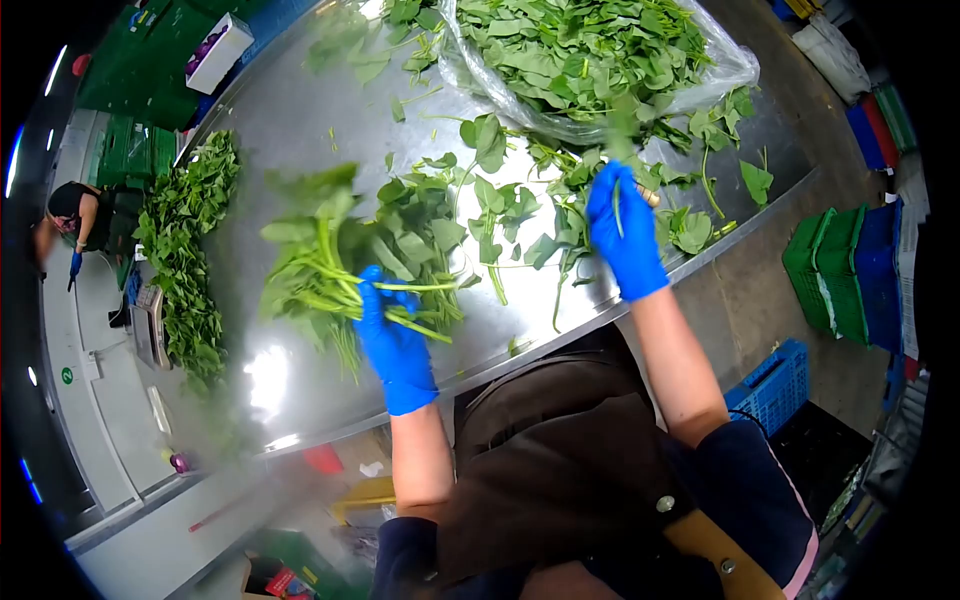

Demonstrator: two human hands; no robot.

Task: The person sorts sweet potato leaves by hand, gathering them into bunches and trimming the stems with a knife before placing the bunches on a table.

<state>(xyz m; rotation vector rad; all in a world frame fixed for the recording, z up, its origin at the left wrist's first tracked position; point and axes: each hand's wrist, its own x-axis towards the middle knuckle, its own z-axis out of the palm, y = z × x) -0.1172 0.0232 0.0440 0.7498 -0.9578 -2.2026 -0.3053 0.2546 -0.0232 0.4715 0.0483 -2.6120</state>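
Observation:
My left hand (392, 358), in a blue glove, is closed around a bunch of leafy green stems (335, 275). The leaves fan out to the left and are partly blurred; the cut ends stick out to the right. Further right, my gloved right hand (628, 240) pinches a single leafy stem (617, 208), its leaf end smeared by motion. Between my hands, loose leafy sprigs (490, 205) lie scattered on the metal table (290, 125). Another heap of greens (415, 225) rests just behind the held bunch.
A clear plastic bag (738, 68) full of greens sits at the table's far side. Bundled greens (185, 270) line the left, near a scale (150, 325). Green crates (825, 270) and a blue crate (772, 385) stand at right. Another person (80, 215) is far left.

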